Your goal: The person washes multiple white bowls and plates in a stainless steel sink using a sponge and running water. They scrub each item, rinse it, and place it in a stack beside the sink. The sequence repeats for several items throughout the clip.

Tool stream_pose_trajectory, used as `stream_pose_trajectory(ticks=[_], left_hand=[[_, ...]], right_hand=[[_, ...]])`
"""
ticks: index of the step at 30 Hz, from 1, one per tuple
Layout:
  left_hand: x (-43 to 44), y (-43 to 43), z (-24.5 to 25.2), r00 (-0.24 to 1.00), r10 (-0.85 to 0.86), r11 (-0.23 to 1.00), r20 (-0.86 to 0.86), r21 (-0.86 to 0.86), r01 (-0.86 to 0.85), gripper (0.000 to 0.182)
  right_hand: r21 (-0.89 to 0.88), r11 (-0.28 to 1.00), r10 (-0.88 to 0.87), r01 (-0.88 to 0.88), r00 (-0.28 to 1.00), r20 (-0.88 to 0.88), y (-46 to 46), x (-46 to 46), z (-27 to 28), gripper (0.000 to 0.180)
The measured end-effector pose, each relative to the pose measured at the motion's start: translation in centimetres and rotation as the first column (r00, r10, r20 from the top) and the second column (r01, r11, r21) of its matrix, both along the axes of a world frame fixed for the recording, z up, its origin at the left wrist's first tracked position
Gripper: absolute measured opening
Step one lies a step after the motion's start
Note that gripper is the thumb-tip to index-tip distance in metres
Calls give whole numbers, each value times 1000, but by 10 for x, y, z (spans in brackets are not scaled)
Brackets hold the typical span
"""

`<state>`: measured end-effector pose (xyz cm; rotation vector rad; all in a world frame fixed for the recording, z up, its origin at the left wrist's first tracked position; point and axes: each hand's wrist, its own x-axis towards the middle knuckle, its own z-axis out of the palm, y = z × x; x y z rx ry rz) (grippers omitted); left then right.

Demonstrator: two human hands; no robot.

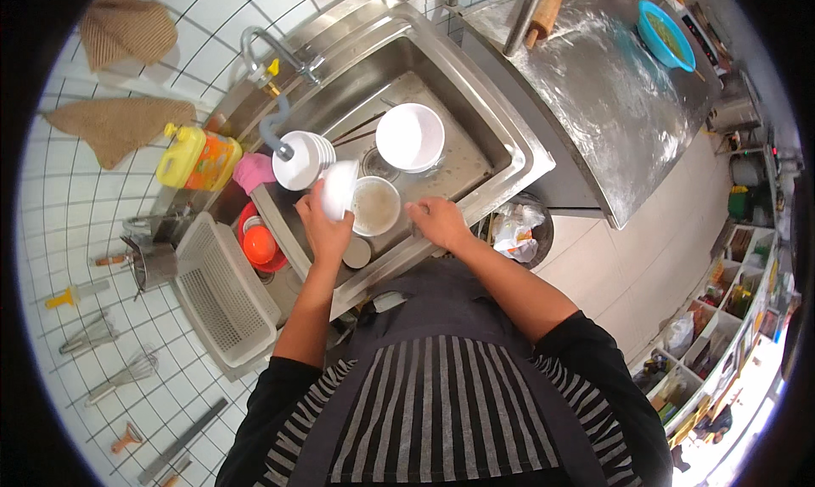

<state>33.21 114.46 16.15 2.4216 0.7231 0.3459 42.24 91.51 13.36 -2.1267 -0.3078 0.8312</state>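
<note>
My left hand (pixel 326 227) grips a white bowl (pixel 339 191), tilted on its side above the steel sink (pixel 423 57). Close to its right stands a white bowl of cloudy liquid (pixel 376 205). My right hand (pixel 439 221) is beside the sink's front edge with its fingers curled; whether they hold something small is hidden. A stack of white bowls (pixel 296 161) stands under the grey hose (pixel 272 127) of the tap. Farther back is a larger white bowl (pixel 409 137), with chopsticks (pixel 360 129) lying to its left. A small round lid or dish (pixel 357 252) lies near the front edge.
Left of the sink are a pink cloth (pixel 253 172), a yellow detergent jug (pixel 198 159), a red basin (pixel 278 261) and a white perforated basket (pixel 226 296). A floured steel table (pixel 573 92) with a rolling pin (pixel 545 12) and blue bowl (pixel 665 36) stands right. A bin (pixel 542 235) is below.
</note>
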Motion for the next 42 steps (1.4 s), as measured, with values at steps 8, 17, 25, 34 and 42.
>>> stream_pose_trajectory(ticks=[8,17,25,34,42], left_hand=[[67,-30,17,867,373,649,331,-760,11,76],[153,-29,-36,953,259,560,-160,-779,-283,39],[54,47,-110,916,358,778,-179,-485,-399,51],[-30,10,-187,891,330,902,-311,-173,-395,38],[-16,19,-125,925,201,966,-322,-94,-242,37]], right_hand=[[95,975,-194,202,977,-84,-22,17,8,43],[80,993,65,-83,977,204,-2,31,-8,33],[-282,871,452,-402,880,143,72,51,-63,37],[-387,852,450,-352,871,199,102,53,-106,50],[-324,815,501,-480,865,-20,97,53,-75,57]])
